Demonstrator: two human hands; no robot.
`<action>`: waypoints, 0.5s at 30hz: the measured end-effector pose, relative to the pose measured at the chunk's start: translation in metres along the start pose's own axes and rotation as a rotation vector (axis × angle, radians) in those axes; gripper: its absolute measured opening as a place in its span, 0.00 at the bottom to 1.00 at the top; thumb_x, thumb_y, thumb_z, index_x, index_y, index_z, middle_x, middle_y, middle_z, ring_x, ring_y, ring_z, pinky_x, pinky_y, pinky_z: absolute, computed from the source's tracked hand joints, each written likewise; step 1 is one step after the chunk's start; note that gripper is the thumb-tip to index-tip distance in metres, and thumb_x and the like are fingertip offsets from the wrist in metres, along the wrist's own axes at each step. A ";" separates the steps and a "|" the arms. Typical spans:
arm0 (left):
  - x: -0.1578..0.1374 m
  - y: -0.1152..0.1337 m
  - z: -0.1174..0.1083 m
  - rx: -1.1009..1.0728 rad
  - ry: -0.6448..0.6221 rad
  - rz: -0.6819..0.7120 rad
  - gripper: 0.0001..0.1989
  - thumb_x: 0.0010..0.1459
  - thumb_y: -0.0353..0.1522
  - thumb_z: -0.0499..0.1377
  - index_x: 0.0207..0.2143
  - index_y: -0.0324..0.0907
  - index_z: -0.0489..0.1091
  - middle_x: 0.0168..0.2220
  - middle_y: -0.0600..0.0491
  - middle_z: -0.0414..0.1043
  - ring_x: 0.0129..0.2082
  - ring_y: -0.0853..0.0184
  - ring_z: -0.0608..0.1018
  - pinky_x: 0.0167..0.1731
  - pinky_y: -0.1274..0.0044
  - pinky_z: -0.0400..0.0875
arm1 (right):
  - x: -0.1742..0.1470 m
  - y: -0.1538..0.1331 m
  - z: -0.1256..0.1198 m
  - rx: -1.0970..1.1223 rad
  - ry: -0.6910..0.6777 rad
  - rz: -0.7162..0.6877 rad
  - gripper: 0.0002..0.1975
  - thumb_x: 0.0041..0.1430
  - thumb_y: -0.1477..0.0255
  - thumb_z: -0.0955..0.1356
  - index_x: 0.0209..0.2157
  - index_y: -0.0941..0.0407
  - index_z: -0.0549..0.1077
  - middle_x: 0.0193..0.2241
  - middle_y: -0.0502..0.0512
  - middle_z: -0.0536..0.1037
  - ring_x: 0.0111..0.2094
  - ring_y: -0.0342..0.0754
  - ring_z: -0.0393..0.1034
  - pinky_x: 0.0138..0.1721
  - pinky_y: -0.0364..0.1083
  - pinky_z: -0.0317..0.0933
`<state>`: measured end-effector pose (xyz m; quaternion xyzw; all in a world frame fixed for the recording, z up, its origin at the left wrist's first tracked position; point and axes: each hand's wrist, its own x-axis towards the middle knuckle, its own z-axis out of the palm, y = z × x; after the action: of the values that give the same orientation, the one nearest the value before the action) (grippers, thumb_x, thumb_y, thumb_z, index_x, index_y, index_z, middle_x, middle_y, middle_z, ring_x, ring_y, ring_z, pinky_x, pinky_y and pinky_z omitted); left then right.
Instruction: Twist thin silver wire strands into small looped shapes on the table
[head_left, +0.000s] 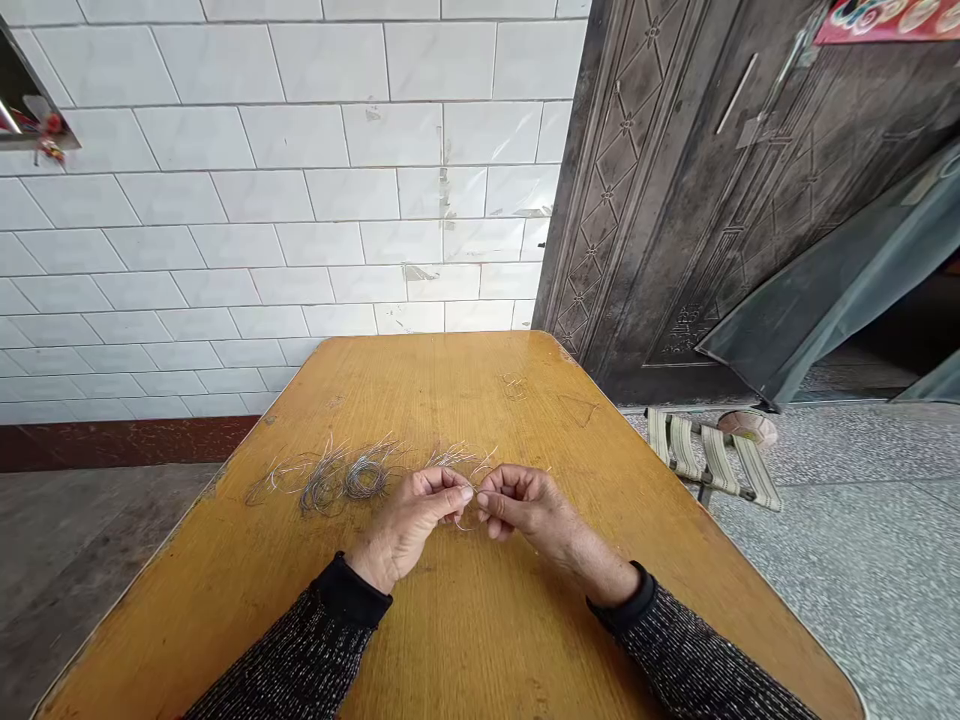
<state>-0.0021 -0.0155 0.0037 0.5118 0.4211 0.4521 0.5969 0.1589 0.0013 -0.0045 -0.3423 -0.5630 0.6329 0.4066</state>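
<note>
My left hand (421,517) is closed in a pinch on a thin wire (466,527), part of which curves down below the fingertips. Close beside it, my right hand (526,507) pinches at the same spot, thumb against forefinger, the fingertips of both hands almost meeting. Where the wire runs inside the fingers is hidden. Just beyond the left hand lie loose wire ends (450,455). To the left sit a coiled wire bundle (366,477), a second looped bundle (321,485) and a looser tangle of wire (274,478).
The wooden table (480,620) reaches to a white tiled wall (330,190). Thin wire loops (514,384) and a bent wire piece (579,408) lie toward its far right. A folding stool (712,455) stands right of the table, near a dark patterned door (675,200) and a hanging curtain (832,280).
</note>
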 end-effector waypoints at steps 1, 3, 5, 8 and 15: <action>0.000 0.000 0.000 0.015 0.005 0.005 0.07 0.45 0.34 0.61 0.24 0.39 0.69 0.21 0.56 0.63 0.23 0.72 0.64 0.27 0.78 0.57 | 0.000 0.000 0.001 0.000 0.000 0.003 0.16 0.42 0.61 0.72 0.21 0.59 0.68 0.18 0.47 0.72 0.15 0.36 0.63 0.17 0.37 0.57; 0.000 0.000 0.001 0.025 0.010 -0.002 0.07 0.46 0.34 0.60 0.24 0.39 0.69 0.20 0.57 0.63 0.22 0.72 0.63 0.26 0.78 0.56 | 0.000 -0.001 0.001 0.000 -0.001 0.011 0.16 0.42 0.61 0.72 0.21 0.59 0.68 0.17 0.47 0.72 0.15 0.36 0.64 0.16 0.36 0.57; 0.000 0.000 0.001 0.018 0.011 -0.014 0.08 0.46 0.35 0.60 0.24 0.39 0.68 0.19 0.57 0.62 0.22 0.73 0.63 0.26 0.78 0.55 | 0.000 -0.001 0.002 0.003 0.000 0.020 0.16 0.42 0.61 0.72 0.21 0.59 0.68 0.18 0.47 0.72 0.15 0.36 0.64 0.16 0.36 0.56; 0.000 -0.001 0.003 0.002 0.000 -0.026 0.10 0.47 0.37 0.60 0.23 0.39 0.67 0.19 0.58 0.61 0.21 0.73 0.62 0.26 0.78 0.55 | -0.001 -0.001 0.002 0.009 0.010 0.034 0.15 0.41 0.62 0.72 0.22 0.59 0.68 0.17 0.46 0.71 0.14 0.36 0.63 0.16 0.36 0.56; 0.002 -0.006 0.004 -0.018 0.074 0.041 0.09 0.48 0.36 0.59 0.22 0.39 0.66 0.18 0.58 0.61 0.20 0.73 0.62 0.25 0.78 0.55 | -0.005 -0.003 0.003 0.092 -0.055 0.062 0.14 0.43 0.63 0.72 0.25 0.59 0.70 0.20 0.47 0.72 0.18 0.36 0.66 0.18 0.36 0.58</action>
<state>0.0024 -0.0153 -0.0023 0.4976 0.4284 0.4867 0.5761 0.1584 -0.0042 -0.0007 -0.3231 -0.5333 0.6797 0.3864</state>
